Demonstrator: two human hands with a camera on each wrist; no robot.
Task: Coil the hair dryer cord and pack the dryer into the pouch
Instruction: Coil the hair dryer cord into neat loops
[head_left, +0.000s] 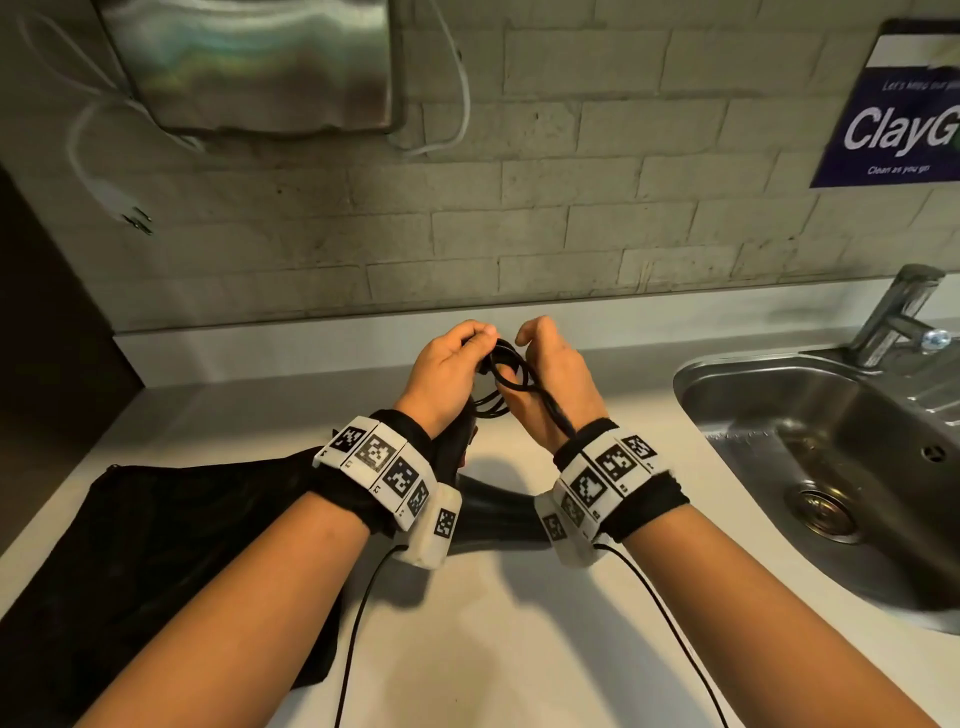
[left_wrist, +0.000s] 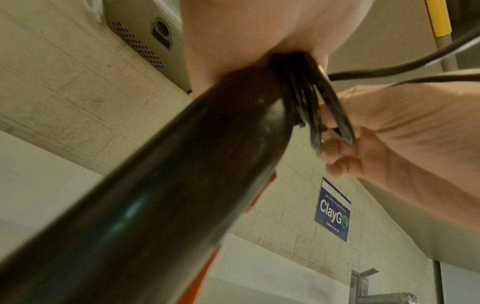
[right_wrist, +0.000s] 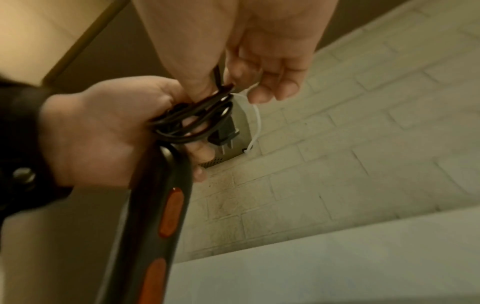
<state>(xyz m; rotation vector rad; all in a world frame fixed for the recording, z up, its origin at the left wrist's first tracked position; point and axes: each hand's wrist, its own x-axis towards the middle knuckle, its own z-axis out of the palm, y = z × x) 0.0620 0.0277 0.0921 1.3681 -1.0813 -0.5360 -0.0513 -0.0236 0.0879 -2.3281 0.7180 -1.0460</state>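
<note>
Both hands are raised over the counter. My left hand (head_left: 470, 340) grips the bundled loops of the black cord (head_left: 511, 371) together with the tip of the hair dryer handle (right_wrist: 166, 197), which is black with orange buttons. The plug (right_wrist: 224, 132) sticks out of the bundle by the left fingers. My right hand (head_left: 530, 338) pinches one strand of the cord (right_wrist: 217, 77) just above the coil; a length trails over its wrist. The dryer's body (head_left: 493, 512) hangs below, mostly hidden by the wrists. The black pouch (head_left: 156, 545) lies flat on the counter, left.
A steel sink (head_left: 810, 415) with a tap (head_left: 898, 317) is set into the counter (head_left: 519, 623) on the right. On the brick wall hang a metal dispenser (head_left: 249, 62) with a loose white cable and plug (head_left: 130, 213), and a blue poster (head_left: 898, 119).
</note>
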